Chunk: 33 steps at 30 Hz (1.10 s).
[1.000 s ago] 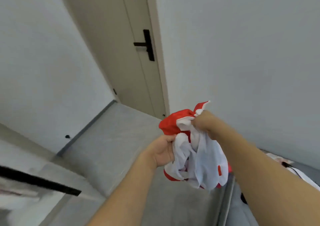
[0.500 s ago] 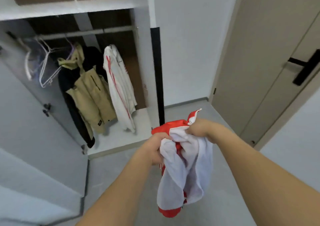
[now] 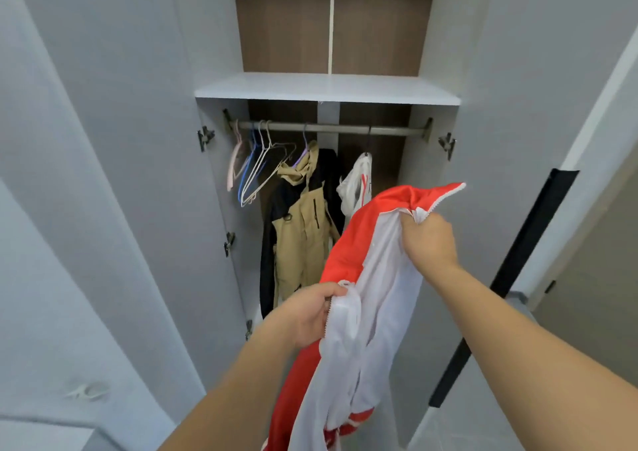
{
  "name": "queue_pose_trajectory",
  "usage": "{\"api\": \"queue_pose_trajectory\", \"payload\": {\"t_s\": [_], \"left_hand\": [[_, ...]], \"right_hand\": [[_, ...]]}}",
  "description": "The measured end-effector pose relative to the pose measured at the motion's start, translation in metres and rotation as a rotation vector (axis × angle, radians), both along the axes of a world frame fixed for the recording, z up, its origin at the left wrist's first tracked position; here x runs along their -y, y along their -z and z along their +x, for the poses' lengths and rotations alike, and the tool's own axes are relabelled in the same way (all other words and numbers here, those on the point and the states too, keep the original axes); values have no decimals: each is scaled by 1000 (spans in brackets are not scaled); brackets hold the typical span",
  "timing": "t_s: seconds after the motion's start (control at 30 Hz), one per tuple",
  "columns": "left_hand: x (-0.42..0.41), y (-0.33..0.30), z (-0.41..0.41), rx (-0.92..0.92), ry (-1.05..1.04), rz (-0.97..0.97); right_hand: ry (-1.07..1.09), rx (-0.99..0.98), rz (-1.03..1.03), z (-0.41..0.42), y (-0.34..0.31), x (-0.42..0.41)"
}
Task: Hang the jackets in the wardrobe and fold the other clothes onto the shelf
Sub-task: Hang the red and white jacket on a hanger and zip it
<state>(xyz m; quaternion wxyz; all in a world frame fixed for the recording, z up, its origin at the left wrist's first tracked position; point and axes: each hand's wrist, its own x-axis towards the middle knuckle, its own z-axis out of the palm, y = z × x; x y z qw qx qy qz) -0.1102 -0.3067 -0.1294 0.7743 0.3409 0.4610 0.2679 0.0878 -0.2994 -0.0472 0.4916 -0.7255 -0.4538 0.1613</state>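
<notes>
Open wardrobe (image 3: 214, 181) fills the view, where half a second earlier it stood off to the left and, a second ago, only a closed door and bare wall were ahead; the person has turned to face it squarely. Left of centre, empty hangers (image 3: 257, 171) bunch at the near end of the rail (image 3: 331, 128), beneath a bare white shelf (image 3: 328, 86). Next along hang a tan and black jacket (image 3: 302, 222) and, just beside it, a white garment (image 3: 357, 184) with red trim, partly hidden.

In front, the left hand (image 3: 307, 316) pinches the zip edge of the red and white jacket (image 3: 362, 271), fingers curled round the fabric. The right hand (image 3: 428, 240) clutches the collar end in a closed fist, now raised well above the left, whereas both hands were bunched close together earlier. The jacket hangs stretched between them, its tail dropping below the frame.

By this reading, the carry is finished and the jacket is being opened out; a hanger would likely need taking from the left cluster next.
</notes>
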Motion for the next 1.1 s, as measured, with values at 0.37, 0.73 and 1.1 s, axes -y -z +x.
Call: {"api": "queue_pose_trajectory", "payload": {"t_s": [0.37,0.73,1.1], "left_hand": [[-167,5,-87,-788,180,256],[-450,-35,-126,-1431,-16,754],[-583,-11,-90,-1849,214,1001]], "right_hand": [[-450,-467,-173,-66,-40,-170],[-513,-543,-371,-91,-37,-308],[-573,-325,-338,-90,-24,-378]]}}
